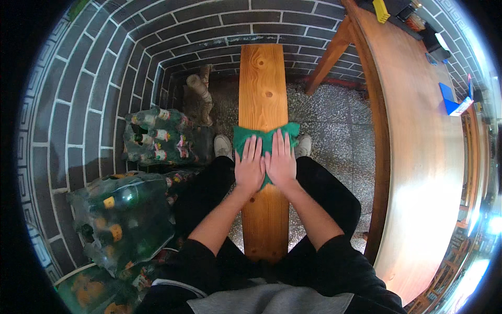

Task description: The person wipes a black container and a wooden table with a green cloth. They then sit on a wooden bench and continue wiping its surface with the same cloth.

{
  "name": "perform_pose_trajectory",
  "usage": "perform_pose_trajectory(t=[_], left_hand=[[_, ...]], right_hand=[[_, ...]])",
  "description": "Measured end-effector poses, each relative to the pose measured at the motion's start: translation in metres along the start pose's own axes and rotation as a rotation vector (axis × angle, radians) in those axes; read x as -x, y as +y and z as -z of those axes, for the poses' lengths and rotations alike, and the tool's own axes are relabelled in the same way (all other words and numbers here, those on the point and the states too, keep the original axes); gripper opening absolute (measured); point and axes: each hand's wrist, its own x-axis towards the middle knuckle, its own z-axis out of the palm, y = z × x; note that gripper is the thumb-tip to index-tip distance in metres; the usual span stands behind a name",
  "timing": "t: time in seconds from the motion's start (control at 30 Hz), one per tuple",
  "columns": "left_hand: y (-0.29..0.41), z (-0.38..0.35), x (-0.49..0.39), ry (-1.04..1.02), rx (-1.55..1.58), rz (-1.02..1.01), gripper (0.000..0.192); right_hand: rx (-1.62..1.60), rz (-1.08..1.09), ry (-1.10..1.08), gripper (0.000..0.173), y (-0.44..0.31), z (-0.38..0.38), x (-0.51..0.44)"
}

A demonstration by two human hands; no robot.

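A long wooden bench (pixel 263 84) with a knotty plank top runs straight ahead between my legs. Across its middle lies a green cloth (pixel 291 130), rumpled and overhanging both long sides of the plank. My left hand (pixel 250 167) presses flat on the left half of the cloth, fingers stretched forward. Beside it, my right hand (pixel 281 159) rests flat on the right half, palm down. The two hands touch or nearly touch at the thumbs. Neither hand curls around the cloth, and the plank directly under it is hidden.
Plastic-wrapped bottle packs (pixel 125 216) stand on my left, more (pixel 160 135) behind them. Near the wall is a log-like object (pixel 200 88). A wooden table (pixel 423 157) borders my right, with a blue box (pixel 451 102) on it. A brick wall (pixel 215 19) closes the far end.
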Motion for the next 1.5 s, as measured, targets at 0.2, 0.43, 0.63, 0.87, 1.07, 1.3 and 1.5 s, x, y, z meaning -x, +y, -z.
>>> perform_pose_trajectory(t=[0.2, 0.43, 0.63, 0.87, 1.07, 1.3, 1.5], left_hand=[[-0.026, -0.004, -0.133, 0.137, -0.067, -0.041, 0.06], [-0.064, -0.009, -0.294, 0.227, -0.105, -0.085, 0.06], [-0.08, -0.013, -0.368, 0.301, -0.217, -0.076, 0.057], [-0.074, -0.01, -0.327, 0.25, -0.051, -0.097, 0.058], [-0.053, -0.008, -0.207, 0.233, -0.09, -0.126, 0.062], [-0.016, -0.002, -0.033, 0.081, 0.034, -0.067, 0.067], [0.01, -0.004, 0.13, -0.033, 0.122, -0.063, 0.07]], right_hand=[[0.003, 0.003, 0.063, 0.071, 0.024, -0.007, -0.134], [0.035, -0.012, 0.106, 0.072, 0.051, -0.016, -0.291], [0.034, -0.004, 0.128, 0.071, 0.066, -0.022, -0.37], [0.066, -0.007, 0.122, 0.069, 0.054, -0.015, -0.323], [0.01, 0.009, 0.045, 0.071, 0.036, -0.008, -0.209], [-0.098, 0.028, -0.05, 0.071, 0.011, 0.003, -0.039], [-0.176, 0.024, -0.118, 0.078, -0.022, 0.02, 0.126]])
